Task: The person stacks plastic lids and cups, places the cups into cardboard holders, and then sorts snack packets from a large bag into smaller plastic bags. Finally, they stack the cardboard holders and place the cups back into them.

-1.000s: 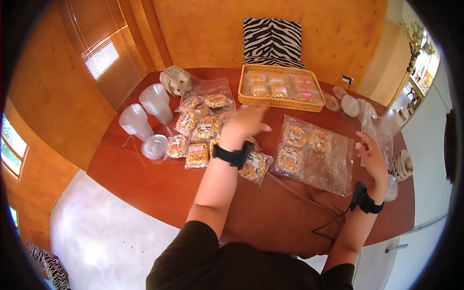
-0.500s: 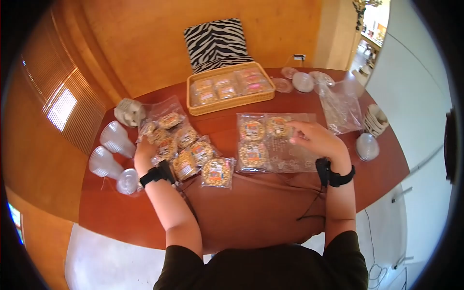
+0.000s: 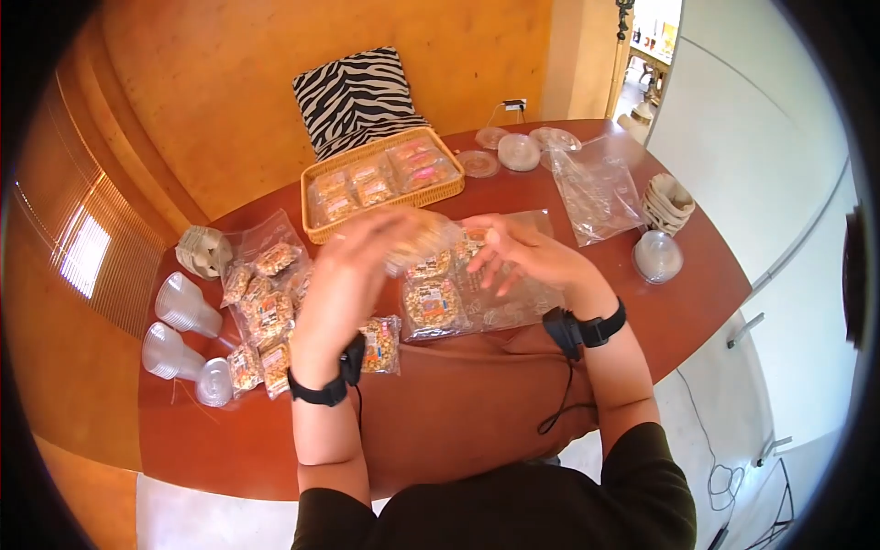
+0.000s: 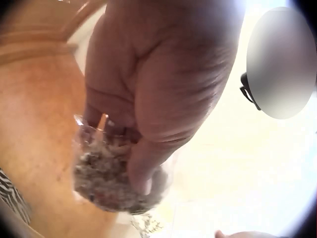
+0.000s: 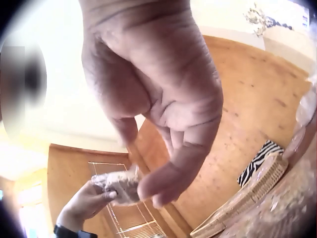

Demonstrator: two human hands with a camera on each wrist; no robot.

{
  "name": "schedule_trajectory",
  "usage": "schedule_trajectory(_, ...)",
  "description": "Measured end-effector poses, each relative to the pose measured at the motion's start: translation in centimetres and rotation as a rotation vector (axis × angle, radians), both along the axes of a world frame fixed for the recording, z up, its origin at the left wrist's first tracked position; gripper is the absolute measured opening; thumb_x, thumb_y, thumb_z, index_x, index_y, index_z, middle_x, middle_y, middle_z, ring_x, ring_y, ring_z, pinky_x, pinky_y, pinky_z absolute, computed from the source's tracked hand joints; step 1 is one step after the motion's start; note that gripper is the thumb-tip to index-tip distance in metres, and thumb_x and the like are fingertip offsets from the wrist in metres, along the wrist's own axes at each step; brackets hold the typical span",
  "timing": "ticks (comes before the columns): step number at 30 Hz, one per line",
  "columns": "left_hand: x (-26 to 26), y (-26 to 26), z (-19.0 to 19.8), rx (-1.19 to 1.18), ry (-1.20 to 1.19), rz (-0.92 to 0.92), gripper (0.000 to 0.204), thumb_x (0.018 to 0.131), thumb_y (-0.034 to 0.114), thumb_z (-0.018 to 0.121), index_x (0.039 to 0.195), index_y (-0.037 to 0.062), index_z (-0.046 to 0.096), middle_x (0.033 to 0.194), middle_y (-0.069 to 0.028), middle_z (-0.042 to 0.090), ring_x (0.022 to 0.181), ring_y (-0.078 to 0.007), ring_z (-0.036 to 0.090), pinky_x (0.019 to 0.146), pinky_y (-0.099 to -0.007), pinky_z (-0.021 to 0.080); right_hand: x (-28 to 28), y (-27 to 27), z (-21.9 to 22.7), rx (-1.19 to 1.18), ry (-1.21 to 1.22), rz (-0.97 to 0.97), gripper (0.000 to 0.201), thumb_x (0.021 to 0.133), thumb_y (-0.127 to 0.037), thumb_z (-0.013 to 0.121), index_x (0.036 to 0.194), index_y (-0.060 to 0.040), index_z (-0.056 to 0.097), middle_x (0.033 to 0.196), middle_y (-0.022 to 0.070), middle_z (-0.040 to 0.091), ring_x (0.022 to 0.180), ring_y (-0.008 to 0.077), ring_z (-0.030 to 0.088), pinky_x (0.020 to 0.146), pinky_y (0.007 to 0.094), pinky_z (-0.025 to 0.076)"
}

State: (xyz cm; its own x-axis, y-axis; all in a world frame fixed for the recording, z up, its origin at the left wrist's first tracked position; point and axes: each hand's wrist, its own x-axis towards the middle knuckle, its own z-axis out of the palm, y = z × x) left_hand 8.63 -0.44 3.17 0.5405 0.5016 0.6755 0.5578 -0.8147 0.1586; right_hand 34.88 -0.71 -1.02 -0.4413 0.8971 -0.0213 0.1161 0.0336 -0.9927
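Observation:
My left hand [image 3: 359, 261] grips a clear-wrapped puffed-grain cake [image 3: 423, 240] above the table, thumb on one face in the left wrist view, where the cake [image 4: 111, 178] looks dark. To its right, my right hand [image 3: 532, 255] hangs with fingers loosely bent and holds nothing. Both hands are over a large flat plastic bag [image 3: 518, 298], on which other wrapped cakes [image 3: 433, 304] lie at the left, partly covered by the hands and the held cake. A heap of wrapped cakes [image 3: 269, 313] lies left of my left forearm.
A wicker tray [image 3: 445, 193] of wrapped snacks stands at the back. Stacked plastic cups [image 3: 188, 307] and pulp holders [image 3: 203, 252] are at left. Clear lids [image 3: 519, 151], another plastic bag [image 3: 596, 197], more pulp holders [image 3: 668, 202] and a lid stack [image 3: 658, 257] stand at right.
My left hand has gone to the heap, taken a wrapped cake and brought it right, over the flat bag. My right hand has come in from the right and lifted off the bag. The head view has turned.

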Motion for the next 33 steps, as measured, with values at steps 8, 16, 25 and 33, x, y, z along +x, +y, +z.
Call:
schedule_trajectory(8, 5.5, -0.2, -3.2, 0.196, 0.054, -0.154, 0.055, 0.063, 0.002, 0.07, 0.116, 0.008, 0.062, 0.11, -0.0109, 0.052, 0.112, -0.032, 0.05, 0.096, -0.0417, 0.043, 1.4, 0.5, -0.5, 0.048, 0.177, -0.062, 0.048, 0.095, -0.04, 0.052, 0.13, -0.0089, 0.045, 0.11, 0.0044, 0.058, 0.096, 0.0145, 0.06, 0.067, 0.027, 0.052)
schedule_trajectory(16, 3.2, 1.3, -8.2, -0.314, 0.362, 0.164, 0.08, 0.068, 0.008, 0.076, 0.138, 0.0053, 0.038, 0.138, -0.0214, 0.039, 0.129, -0.0399, 0.035, 0.104, -0.0435, 0.036, 10.5, 1.6, -2.1, 0.448, -1.111, -0.775, 0.05, 0.087, -0.031, 0.064, 0.125, -0.003, 0.049, 0.099, 0.0117, 0.065, 0.091, 0.0173, 0.062, 0.074, 0.0312, 0.049)
schedule_trajectory(25, 2.4, 3.9, -10.6, -0.779, 0.4, 0.046, 0.08, 0.062, 0.003, 0.078, 0.134, 0.0017, 0.041, 0.131, -0.0212, 0.045, 0.119, -0.0393, 0.046, 0.097, -0.0404, 0.042, 14.6, 2.3, -3.5, -0.136, -0.75, -0.271, 0.037, 0.081, -0.034, 0.066, 0.104, -0.0054, 0.065, 0.095, 0.0059, 0.066, 0.081, 0.0159, 0.063, 0.062, 0.0319, 0.056)
schedule_trajectory(33, 2.0, 4.1, -10.9, -0.741, 0.36, -0.004, 0.078, 0.062, 0.002, 0.076, 0.132, 0.0023, 0.043, 0.122, -0.0225, 0.05, 0.113, -0.0383, 0.05, 0.094, -0.0403, 0.044, 14.2, 4.1, -6.5, -0.047, -0.377, -0.41, 0.042, 0.085, -0.03, 0.066, 0.118, -0.0068, 0.054, 0.099, 0.0041, 0.064, 0.091, 0.015, 0.06, 0.067, 0.0333, 0.056)
